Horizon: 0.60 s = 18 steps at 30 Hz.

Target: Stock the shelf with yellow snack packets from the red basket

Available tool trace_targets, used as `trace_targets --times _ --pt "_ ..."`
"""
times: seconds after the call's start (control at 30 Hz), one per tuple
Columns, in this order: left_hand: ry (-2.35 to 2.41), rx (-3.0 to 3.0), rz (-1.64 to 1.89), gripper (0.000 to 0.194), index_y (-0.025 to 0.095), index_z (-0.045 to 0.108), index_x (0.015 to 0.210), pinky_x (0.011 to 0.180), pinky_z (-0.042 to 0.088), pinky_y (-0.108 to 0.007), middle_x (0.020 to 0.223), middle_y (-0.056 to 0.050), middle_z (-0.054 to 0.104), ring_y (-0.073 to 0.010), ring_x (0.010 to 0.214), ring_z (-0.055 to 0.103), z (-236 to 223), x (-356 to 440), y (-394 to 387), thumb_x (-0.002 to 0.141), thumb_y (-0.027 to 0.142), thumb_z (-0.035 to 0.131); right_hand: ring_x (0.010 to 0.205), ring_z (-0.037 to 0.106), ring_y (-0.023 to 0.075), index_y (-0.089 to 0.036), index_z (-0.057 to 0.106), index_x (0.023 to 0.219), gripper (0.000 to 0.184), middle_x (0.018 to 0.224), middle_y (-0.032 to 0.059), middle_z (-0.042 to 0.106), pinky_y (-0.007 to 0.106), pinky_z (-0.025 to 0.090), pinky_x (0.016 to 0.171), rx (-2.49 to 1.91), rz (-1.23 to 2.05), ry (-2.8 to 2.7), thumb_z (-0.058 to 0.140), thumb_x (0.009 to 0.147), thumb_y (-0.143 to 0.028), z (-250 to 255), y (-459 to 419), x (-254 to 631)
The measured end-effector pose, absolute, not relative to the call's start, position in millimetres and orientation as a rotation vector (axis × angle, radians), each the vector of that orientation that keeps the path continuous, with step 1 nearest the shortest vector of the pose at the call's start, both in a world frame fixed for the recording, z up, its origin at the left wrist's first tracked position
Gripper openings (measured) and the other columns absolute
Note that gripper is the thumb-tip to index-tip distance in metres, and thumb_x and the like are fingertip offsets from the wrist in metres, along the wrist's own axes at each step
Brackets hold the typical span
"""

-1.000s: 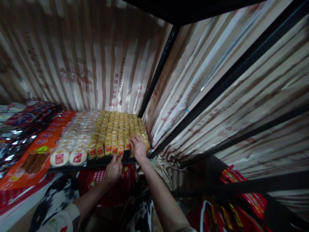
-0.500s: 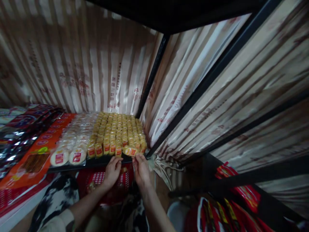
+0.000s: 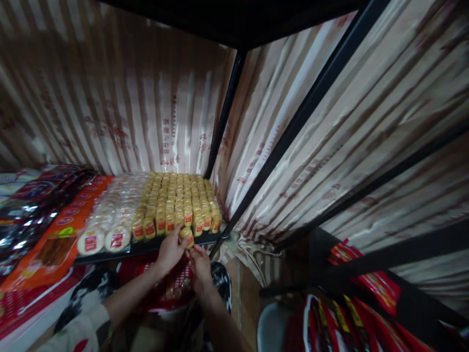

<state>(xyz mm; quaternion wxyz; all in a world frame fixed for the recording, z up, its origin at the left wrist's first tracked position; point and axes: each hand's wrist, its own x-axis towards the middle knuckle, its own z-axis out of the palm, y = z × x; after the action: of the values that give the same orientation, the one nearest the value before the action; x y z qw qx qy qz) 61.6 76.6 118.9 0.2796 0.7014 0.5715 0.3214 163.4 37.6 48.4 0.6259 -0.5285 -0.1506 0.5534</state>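
Note:
Between my two hands, at the front edge of the shelf, is a small yellow snack pack (image 3: 187,235) with a red label, in a clear wrapper. The fingers of my left hand (image 3: 170,252) are closed on its left side. My right hand (image 3: 200,266) pinches its lower end. Just behind stand tight rows of similar yellow snack packs (image 3: 176,195), several with red labels facing me. One row near the middle is set back from the front edge, behind the held pack.
Left of the rows lie round white snack packs (image 3: 117,238), an orange bag (image 3: 60,234) and dark shiny bags (image 3: 32,215). Below the black shelf (image 3: 146,249) is a red basket (image 3: 161,298). Black frame bars (image 3: 278,151) slope at the right, before striped cloth (image 3: 176,117). Red packets (image 3: 340,322) lie lower right.
The yellow snack pack has moved left and down from the right-hand rows and turned from sideways to more upright. My right hand moved left with it; my left hand has closed on it.

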Motion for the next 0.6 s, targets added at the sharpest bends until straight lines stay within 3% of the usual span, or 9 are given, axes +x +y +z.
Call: trace_targets --times 0.1,0.33,0.6 --pt "1.467 2.020 0.793 0.041 0.013 0.048 0.119 0.076 0.047 -0.033 0.082 -0.006 0.064 -0.0189 0.079 0.061 121.2 59.5 90.0 0.082 0.031 0.043 0.061 0.056 0.0117 -0.020 0.058 0.089 0.040 0.074 -0.0021 0.059 0.020 0.042 0.049 -1.217 1.143 -0.383 0.068 0.051 -0.028 51.8 43.9 164.0" --pt "1.319 2.214 0.854 0.030 0.016 0.050 0.111 0.087 0.046 -0.038 0.109 -0.010 0.054 -0.0199 0.098 0.054 115.7 68.6 108.3 0.083 0.022 0.041 0.076 0.061 0.0165 -0.018 0.060 0.096 0.037 0.096 0.0059 0.061 0.023 0.048 0.058 -1.286 1.069 -0.562 0.060 0.061 -0.027 48.1 55.3 160.8" --pt "1.435 2.235 0.795 0.033 0.016 0.050 0.115 0.084 0.047 -0.031 0.106 -0.008 0.044 -0.0172 0.095 0.053 113.5 75.6 119.4 0.082 0.017 0.043 0.090 0.062 0.0183 -0.018 0.058 0.109 0.037 0.110 0.0091 0.061 0.030 0.051 0.076 -1.305 0.897 -0.867 0.051 0.074 -0.025 44.5 64.4 166.2"
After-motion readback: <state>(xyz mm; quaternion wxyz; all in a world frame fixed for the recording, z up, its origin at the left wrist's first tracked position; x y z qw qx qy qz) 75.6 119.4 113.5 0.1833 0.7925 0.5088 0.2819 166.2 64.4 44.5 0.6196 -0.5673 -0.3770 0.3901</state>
